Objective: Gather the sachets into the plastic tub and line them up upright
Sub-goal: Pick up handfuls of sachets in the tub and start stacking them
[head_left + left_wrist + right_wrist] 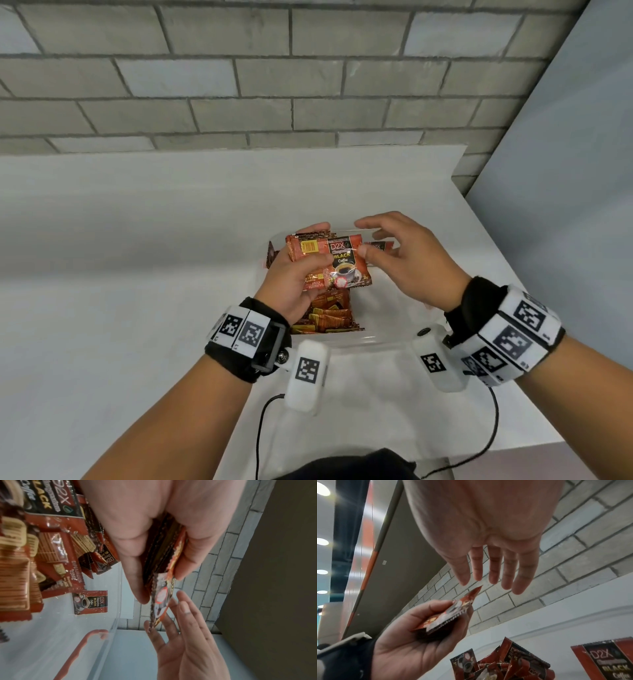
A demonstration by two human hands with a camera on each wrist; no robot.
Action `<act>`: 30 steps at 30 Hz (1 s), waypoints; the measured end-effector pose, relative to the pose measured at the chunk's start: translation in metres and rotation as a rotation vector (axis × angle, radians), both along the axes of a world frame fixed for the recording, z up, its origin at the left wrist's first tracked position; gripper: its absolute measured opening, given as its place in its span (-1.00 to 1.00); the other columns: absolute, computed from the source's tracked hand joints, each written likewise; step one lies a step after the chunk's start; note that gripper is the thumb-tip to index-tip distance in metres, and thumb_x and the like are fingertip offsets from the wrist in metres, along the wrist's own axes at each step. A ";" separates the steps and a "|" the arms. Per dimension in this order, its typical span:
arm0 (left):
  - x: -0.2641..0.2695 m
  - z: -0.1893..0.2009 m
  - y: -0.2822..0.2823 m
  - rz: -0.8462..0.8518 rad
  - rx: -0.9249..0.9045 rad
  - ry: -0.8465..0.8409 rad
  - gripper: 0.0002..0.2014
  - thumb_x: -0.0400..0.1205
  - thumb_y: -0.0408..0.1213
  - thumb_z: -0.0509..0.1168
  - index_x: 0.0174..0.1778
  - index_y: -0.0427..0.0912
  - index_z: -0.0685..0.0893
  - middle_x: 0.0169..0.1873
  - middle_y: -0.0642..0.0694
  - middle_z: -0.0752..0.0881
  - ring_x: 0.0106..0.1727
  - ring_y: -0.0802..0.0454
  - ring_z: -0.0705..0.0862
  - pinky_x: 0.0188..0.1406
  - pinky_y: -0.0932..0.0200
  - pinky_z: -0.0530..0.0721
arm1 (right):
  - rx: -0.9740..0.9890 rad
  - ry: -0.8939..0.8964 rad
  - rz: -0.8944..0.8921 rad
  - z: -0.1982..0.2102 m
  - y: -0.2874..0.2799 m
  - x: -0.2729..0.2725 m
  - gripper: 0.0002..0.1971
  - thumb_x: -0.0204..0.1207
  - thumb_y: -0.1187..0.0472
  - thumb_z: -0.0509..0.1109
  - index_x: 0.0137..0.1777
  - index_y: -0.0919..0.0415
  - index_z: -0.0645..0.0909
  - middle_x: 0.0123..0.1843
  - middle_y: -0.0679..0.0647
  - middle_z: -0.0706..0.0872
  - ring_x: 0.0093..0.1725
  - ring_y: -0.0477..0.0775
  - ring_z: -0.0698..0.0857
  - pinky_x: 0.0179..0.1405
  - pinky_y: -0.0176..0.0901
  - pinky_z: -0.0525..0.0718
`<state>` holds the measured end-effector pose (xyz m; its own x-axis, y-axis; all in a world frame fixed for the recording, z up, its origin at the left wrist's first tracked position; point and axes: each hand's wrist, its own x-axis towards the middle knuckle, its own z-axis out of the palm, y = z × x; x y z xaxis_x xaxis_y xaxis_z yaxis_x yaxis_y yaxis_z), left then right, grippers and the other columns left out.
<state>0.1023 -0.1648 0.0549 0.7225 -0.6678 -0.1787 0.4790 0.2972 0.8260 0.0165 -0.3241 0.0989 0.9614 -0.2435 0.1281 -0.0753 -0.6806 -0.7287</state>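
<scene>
From the head view, a stack of sachets [329, 262] is clamped by the left hand [294, 281] above the plastic tub [370, 339]. At the left wrist, more sachets [51, 545] are seen, seemingly inside the tub. At the right wrist, the right hand [488, 534] is held with fingers [494, 566] spread, just beside the stack, perhaps not touching.

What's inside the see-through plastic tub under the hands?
Inside the plastic tub lie loose coffee sachets, jumbled, not yet upright, one lying alone on the bottom. The left hand grips a stack of sachets above it, hiding part of the tub's inside.
</scene>
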 end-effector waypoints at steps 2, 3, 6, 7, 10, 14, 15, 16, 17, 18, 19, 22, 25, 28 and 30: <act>-0.002 0.001 -0.001 -0.018 0.016 -0.025 -0.55 0.56 -0.61 0.24 0.33 -0.14 0.61 0.14 -0.27 0.74 0.10 -0.21 0.75 0.03 -0.12 0.74 | -0.023 0.022 0.019 0.001 -0.001 0.003 -0.67 0.60 0.18 0.36 0.35 0.07 0.58 0.13 -0.13 0.59 0.14 -0.07 0.60 0.17 -0.06 0.66; -0.001 0.002 -0.002 -0.025 0.024 -0.042 -0.55 0.57 -0.62 0.24 0.33 -0.14 0.60 0.12 -0.27 0.74 0.10 -0.21 0.75 0.02 -0.12 0.75 | -0.039 0.033 0.029 0.003 -0.001 0.005 -0.68 0.60 0.19 0.36 0.35 0.09 0.58 0.08 -0.11 0.63 0.11 -0.05 0.62 0.14 -0.06 0.68; 0.002 0.005 -0.005 -0.037 0.045 -0.090 -0.54 0.55 -0.64 0.25 0.29 -0.11 0.62 0.02 -0.20 0.77 0.07 -0.19 0.76 -0.03 -0.10 0.77 | -0.087 0.102 0.035 0.010 -0.004 0.013 -0.73 0.61 0.23 0.35 0.29 0.10 0.62 -0.09 -0.09 0.66 -0.05 -0.05 0.67 -0.13 -0.32 0.69; 0.004 0.005 -0.005 -0.040 0.047 -0.099 -0.54 0.55 -0.65 0.25 0.27 -0.10 0.62 0.01 -0.18 0.77 0.06 -0.17 0.76 -0.04 -0.09 0.77 | -0.099 0.125 0.046 0.012 -0.005 0.015 -0.76 0.61 0.24 0.35 0.25 0.11 0.64 -0.13 -0.09 0.65 -0.13 -0.07 0.67 -0.28 -0.42 0.64; 0.005 0.006 -0.004 -0.027 0.060 -0.116 -0.56 0.55 -0.62 0.28 0.28 -0.11 0.60 -0.02 -0.16 0.74 0.00 -0.09 0.77 -0.11 -0.03 0.78 | -0.099 0.206 0.099 0.016 -0.009 0.019 -0.86 0.60 0.24 0.37 0.11 0.11 0.67 -0.14 -0.05 0.66 -0.26 -0.15 0.62 -0.44 -0.49 0.56; 0.008 0.001 0.006 0.133 0.075 -0.065 -0.62 0.58 -0.48 0.33 0.30 -0.12 0.56 -0.08 -0.20 0.69 -0.16 -0.05 0.75 -0.13 0.02 0.76 | -0.226 0.321 0.099 0.014 -0.023 0.023 -0.93 0.56 0.25 0.40 -0.02 0.11 0.70 -0.12 -0.04 0.72 -0.19 -0.14 0.62 -0.30 -0.43 0.50; 0.011 -0.001 0.010 0.167 0.067 -0.039 -0.63 0.58 -0.47 0.34 0.30 -0.13 0.55 -0.12 -0.19 0.69 -0.20 -0.05 0.73 -0.13 0.01 0.74 | -0.280 0.346 0.065 0.012 -0.029 0.025 -0.93 0.56 0.25 0.40 -0.02 0.12 0.70 -0.10 -0.02 0.72 -0.19 -0.12 0.61 -0.29 -0.39 0.48; 0.013 -0.003 0.015 0.187 0.059 -0.019 -0.63 0.58 -0.47 0.33 0.30 -0.14 0.55 -0.16 -0.18 0.69 -0.23 -0.06 0.72 -0.15 0.02 0.74 | -0.336 0.377 0.027 0.008 -0.036 0.028 -0.93 0.56 0.25 0.40 -0.02 0.12 0.70 -0.07 0.01 0.72 -0.16 -0.08 0.61 -0.26 -0.32 0.48; 0.015 -0.005 0.019 0.197 0.056 -0.007 -0.62 0.58 -0.46 0.33 0.31 -0.15 0.55 -0.17 -0.18 0.69 -0.23 -0.07 0.72 -0.16 0.01 0.75 | -0.393 0.413 -0.008 0.003 -0.042 0.032 -0.92 0.55 0.25 0.40 -0.01 0.13 0.70 -0.03 0.04 0.72 -0.11 -0.02 0.62 -0.20 -0.26 0.49; 0.017 -0.006 0.023 0.199 0.056 -0.005 -0.63 0.59 -0.45 0.33 0.31 -0.15 0.55 -0.18 -0.18 0.70 -0.23 -0.08 0.73 -0.16 0.00 0.75 | -0.446 0.452 -0.037 -0.002 -0.048 0.036 -0.92 0.55 0.25 0.39 -0.01 0.13 0.70 0.01 0.08 0.72 -0.05 0.04 0.63 -0.13 -0.22 0.50; 0.018 -0.007 0.026 0.198 0.059 -0.006 -0.65 0.60 -0.44 0.32 0.30 -0.14 0.57 -0.18 -0.19 0.72 -0.22 -0.08 0.73 -0.15 -0.02 0.76 | -0.490 0.493 -0.057 -0.007 -0.051 0.040 -0.91 0.55 0.25 0.38 -0.02 0.13 0.70 0.04 0.11 0.72 -0.01 0.09 0.63 -0.11 -0.19 0.50; 0.019 -0.008 0.032 0.189 0.060 -0.004 -0.72 0.61 -0.42 0.31 0.22 -0.10 0.61 -0.18 -0.19 0.73 -0.23 -0.09 0.74 -0.12 -0.06 0.75 | -0.582 0.577 -0.071 -0.018 -0.054 0.051 -0.93 0.54 0.24 0.36 -0.11 0.07 0.66 0.06 0.15 0.71 0.01 0.17 0.66 -0.14 -0.15 0.54; 0.020 -0.010 0.037 0.192 0.054 0.008 -0.74 0.62 -0.41 0.31 0.19 -0.07 0.63 -0.16 -0.22 0.72 -0.22 -0.12 0.73 -0.17 -0.03 0.75 | -0.670 0.634 -0.069 -0.026 -0.052 0.060 -0.89 0.55 0.23 0.36 -0.02 0.08 0.71 0.10 0.14 0.69 0.05 0.18 0.67 -0.09 -0.11 0.59; 0.020 -0.011 0.041 0.190 0.049 0.016 -0.73 0.62 -0.41 0.30 0.20 -0.07 0.63 -0.15 -0.23 0.71 -0.23 -0.13 0.73 -0.24 0.01 0.77 | -0.734 0.680 -0.074 -0.031 -0.053 0.066 -0.84 0.56 0.22 0.34 0.06 0.07 0.72 0.12 0.13 0.70 0.05 0.18 0.68 -0.15 -0.12 0.55; 0.021 -0.012 0.043 0.189 0.050 0.019 -0.73 0.62 -0.41 0.30 0.21 -0.08 0.63 -0.15 -0.23 0.71 -0.24 -0.11 0.73 -0.29 0.04 0.77 | -0.762 0.702 -0.074 -0.034 -0.055 0.069 -0.83 0.57 0.21 0.35 0.09 0.08 0.72 0.11 0.14 0.70 0.04 0.19 0.69 -0.16 -0.13 0.55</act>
